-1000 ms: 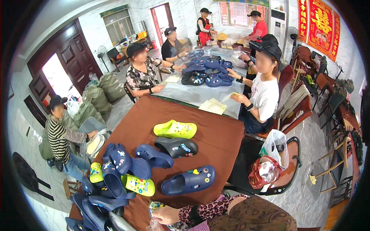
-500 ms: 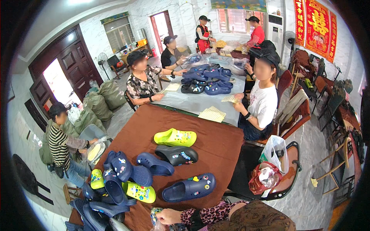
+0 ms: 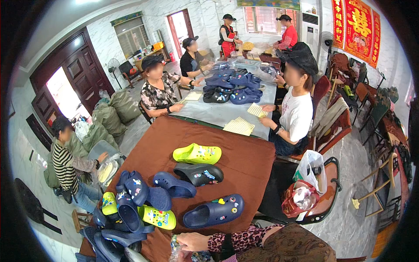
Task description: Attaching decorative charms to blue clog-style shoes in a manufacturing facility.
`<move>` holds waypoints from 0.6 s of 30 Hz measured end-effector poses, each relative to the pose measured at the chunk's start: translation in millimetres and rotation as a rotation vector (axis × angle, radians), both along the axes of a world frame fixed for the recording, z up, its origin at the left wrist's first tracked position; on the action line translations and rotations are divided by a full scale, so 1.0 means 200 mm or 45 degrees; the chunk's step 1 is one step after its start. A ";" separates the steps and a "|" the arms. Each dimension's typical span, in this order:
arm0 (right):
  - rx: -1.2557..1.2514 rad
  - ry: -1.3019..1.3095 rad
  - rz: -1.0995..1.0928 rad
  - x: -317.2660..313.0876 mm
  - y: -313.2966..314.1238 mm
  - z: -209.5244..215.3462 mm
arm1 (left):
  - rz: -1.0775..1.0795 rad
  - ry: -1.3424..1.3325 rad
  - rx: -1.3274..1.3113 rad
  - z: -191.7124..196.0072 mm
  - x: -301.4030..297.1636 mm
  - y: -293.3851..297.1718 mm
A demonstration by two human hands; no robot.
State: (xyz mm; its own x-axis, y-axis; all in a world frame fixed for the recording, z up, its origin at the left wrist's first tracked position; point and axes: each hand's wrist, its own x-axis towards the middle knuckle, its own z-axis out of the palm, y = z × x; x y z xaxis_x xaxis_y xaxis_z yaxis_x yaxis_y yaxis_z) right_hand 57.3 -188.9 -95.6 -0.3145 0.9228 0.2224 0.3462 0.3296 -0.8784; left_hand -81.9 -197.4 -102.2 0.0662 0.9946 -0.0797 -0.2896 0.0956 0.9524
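Note:
At the lower edge my right hand (image 3: 193, 241), in a leopard-print sleeve, has its fingers closed on a clear plastic bag (image 3: 201, 256) of small colourful pieces. The picture's edge cuts off much of the bag. My left hand does not show clearly. Just beyond the right hand lies a navy clog (image 3: 213, 211) with charms on its top. Farther off are a black clog (image 3: 198, 174), a lime clog (image 3: 197, 153) and another navy clog (image 3: 174, 184). To the left is a heap of navy clogs (image 3: 129, 215) with lime ones (image 3: 158, 217) among them.
A brown cloth (image 3: 244, 161) covers my table. Beyond it, people sit around a grey table (image 3: 200, 114) with stacked navy clogs (image 3: 233, 87) and yellowish sheets (image 3: 239, 126). A chair with bags (image 3: 301, 196) stands close on the right. Someone in stripes (image 3: 65, 163) stands left beside sacks (image 3: 124, 107).
My right hand has shifted slightly right and up, still holding the bag. At the grey table, the person in white has raised a sheet and turned aside. The clogs near me stay put.

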 end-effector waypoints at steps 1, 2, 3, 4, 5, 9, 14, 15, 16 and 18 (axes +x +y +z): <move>0.017 -0.017 0.036 0.00 -0.01 0.03 | 0.003 0.013 0.003 0.01 0.00 -0.01; 0.018 -0.018 0.039 0.00 0.00 0.03 | 0.006 0.026 0.006 0.01 0.00 -0.01; -0.015 -0.061 0.184 -0.01 0.00 0.03 | 0.005 0.039 0.007 0.02 0.00 -0.02; -0.049 -0.104 0.330 -0.02 0.00 0.05 | 0.005 0.054 0.008 0.02 0.00 -0.03; -0.152 -0.113 0.398 -0.01 -0.02 0.07 | 0.005 0.068 0.009 0.03 0.00 -0.03; 0.075 -0.077 0.287 -0.04 -0.05 0.01 | 0.003 0.128 0.024 0.06 -0.02 -0.05; 0.099 -0.105 0.249 -0.04 -0.06 -0.01 | 0.004 0.196 0.038 0.09 -0.03 -0.09; 0.178 -0.145 0.247 -0.05 -0.07 -0.02 | 0.005 0.210 0.039 0.10 -0.03 -0.09; 0.176 -0.145 0.248 -0.06 -0.07 -0.02 | 0.005 0.224 0.039 0.10 -0.04 -0.10; 0.148 -0.219 0.243 -0.07 -0.07 -0.03 | 0.009 0.252 0.039 0.11 -0.05 -0.12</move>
